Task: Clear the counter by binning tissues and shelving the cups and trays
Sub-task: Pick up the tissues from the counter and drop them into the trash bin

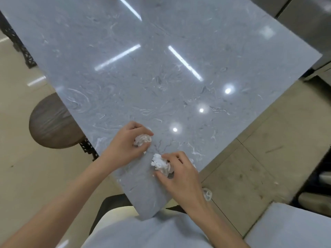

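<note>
Two crumpled white tissues lie near the front corner of the grey marble counter [161, 68]. My left hand [123, 144] curls around one tissue [142, 139], thumb and fingers closed on it. Slightly nearer and to the right, my right hand [180, 174] grips the other tissue [161, 164] between thumb and fingers. Both hands rest on the counter surface. No cups or trays are in view.
A round dark wooden stool [50, 122] stands at the counter's left edge. Tiled floor lies on both sides. Steel cabinets [311, 24] are at the far right. A small white object [207, 194] lies on the floor behind my right wrist.
</note>
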